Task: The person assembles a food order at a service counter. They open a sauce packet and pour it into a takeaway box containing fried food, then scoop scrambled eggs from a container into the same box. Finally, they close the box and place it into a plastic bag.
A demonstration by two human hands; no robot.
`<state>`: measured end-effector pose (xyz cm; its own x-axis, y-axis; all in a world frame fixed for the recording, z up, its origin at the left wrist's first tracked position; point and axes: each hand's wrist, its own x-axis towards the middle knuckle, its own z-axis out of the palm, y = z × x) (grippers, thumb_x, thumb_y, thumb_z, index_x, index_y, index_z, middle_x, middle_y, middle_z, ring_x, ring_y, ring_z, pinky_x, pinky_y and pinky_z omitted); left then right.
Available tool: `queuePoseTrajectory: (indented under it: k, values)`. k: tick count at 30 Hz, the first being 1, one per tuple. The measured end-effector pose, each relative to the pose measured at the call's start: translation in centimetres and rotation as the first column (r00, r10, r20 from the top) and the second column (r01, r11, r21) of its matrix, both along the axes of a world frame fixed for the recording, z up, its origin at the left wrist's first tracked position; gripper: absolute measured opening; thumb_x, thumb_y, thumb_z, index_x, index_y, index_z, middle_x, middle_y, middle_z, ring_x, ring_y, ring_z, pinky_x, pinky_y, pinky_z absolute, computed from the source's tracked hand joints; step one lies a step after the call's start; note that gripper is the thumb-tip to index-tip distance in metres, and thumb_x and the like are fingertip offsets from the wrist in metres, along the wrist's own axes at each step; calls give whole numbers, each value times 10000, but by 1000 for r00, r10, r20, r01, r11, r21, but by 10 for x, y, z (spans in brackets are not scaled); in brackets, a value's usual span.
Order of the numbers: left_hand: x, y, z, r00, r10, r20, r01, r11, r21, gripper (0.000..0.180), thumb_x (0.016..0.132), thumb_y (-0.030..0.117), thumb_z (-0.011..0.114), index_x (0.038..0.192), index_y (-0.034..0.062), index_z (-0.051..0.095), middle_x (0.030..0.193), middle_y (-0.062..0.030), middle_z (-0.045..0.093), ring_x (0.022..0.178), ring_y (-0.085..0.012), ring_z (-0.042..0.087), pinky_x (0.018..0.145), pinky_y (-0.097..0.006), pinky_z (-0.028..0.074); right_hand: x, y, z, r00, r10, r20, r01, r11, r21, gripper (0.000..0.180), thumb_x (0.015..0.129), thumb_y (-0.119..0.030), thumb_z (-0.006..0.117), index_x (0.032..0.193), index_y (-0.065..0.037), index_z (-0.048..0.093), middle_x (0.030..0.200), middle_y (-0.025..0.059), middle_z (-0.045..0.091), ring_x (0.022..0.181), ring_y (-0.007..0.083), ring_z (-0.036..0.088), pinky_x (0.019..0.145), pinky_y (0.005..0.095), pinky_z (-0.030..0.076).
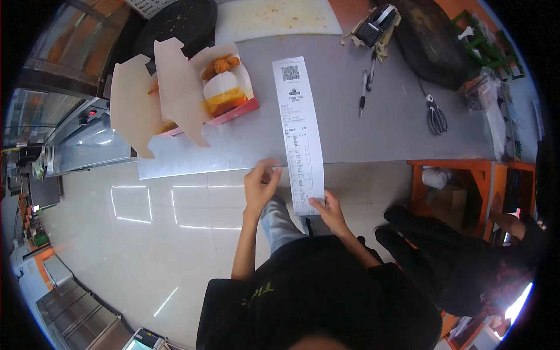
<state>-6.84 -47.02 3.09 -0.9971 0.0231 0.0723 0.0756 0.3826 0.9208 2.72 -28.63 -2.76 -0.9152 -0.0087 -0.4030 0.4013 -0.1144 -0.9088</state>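
Note:
A long white printed receipt (298,128) lies over the grey counter, its lower end hanging past the front edge. My right hand (331,211) pinches it near the lower right corner, thumb on top. To the receipt's left, at the counter edge, my left hand (262,184) has loosely curled fingers with a gap between them; nothing shows in it. Two open cardboard food boxes stand at the left of the counter. The nearer-to-centre box (236,111) holds fried pieces (220,65) and a yellow-and-white packet (224,99). A raised lid mostly hides the inside of the left box (128,105).
Two pens (363,93), scissors (435,114) and a tape dispenser (375,26) rest on the counter's right side. A white cutting board (277,17) and black round tray (175,26) lie at the back. Another person (466,262) is close on my right, beside an orange shelf (481,175).

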Motion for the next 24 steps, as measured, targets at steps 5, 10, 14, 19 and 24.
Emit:
queuePoseTrajectory:
  k: [5, 10, 14, 19, 24]
  values:
    - [-2, 9, 12, 981, -73, -181, 25, 967, -253, 207, 736, 125, 589, 942, 120, 602, 636, -60, 546, 479, -158, 509, 467, -281, 412, -2, -1, -6, 999, 7, -35, -5, 998, 58, 307, 799, -131, 576, 1048, 19, 475, 962, 95, 564, 887, 138, 524, 767, 270, 414]
    - [-4, 9, 18, 980, -162, -118, 94, 891, -444, 203, 754, 132, 546, 949, 148, 599, 651, -49, 557, 509, -184, 547, 482, -306, 431, -10, -7, 19, 918, -141, -370, 314, 829, 462, 314, 794, -148, 554, 1050, 8, 462, 982, 137, 471, 892, 242, 454, 796, 365, 357]
    - [-3, 7, 19, 980, -171, -105, 99, 866, -490, 224, 753, 123, 538, 969, 155, 587, 636, -51, 547, 516, -196, 553, 484, -324, 433, -59, 10, 59, 774, 249, -582, 372, 565, 736, 249, 765, -143, 535, 996, -52, 548, 1035, 184, 411, 953, 340, 370, 856, 450, 255]
    - [-2, 9, 20, 982, -152, -110, 87, 889, -449, 246, 755, 122, 539, 995, 160, 576, 630, -55, 544, 523, -201, 545, 490, -332, 432, -141, 20, 66, 682, 552, -480, 329, 355, 875, 249, 741, -133, 549, 971, -202, 613, 1139, 135, 398, 1035, 317, 338, 867, 461, 229]
    - [-1, 9, 21, 980, -160, -114, 91, 884, -459, 279, 757, 123, 542, 1032, 166, 563, 620, -59, 540, 536, -207, 537, 501, -334, 426, -179, 25, 58, 648, 592, -479, 379, 295, 877, 262, 734, -135, 557, 975, -220, 616, 1164, 86, 399, 1056, 306, 327, 864, 458, 229]
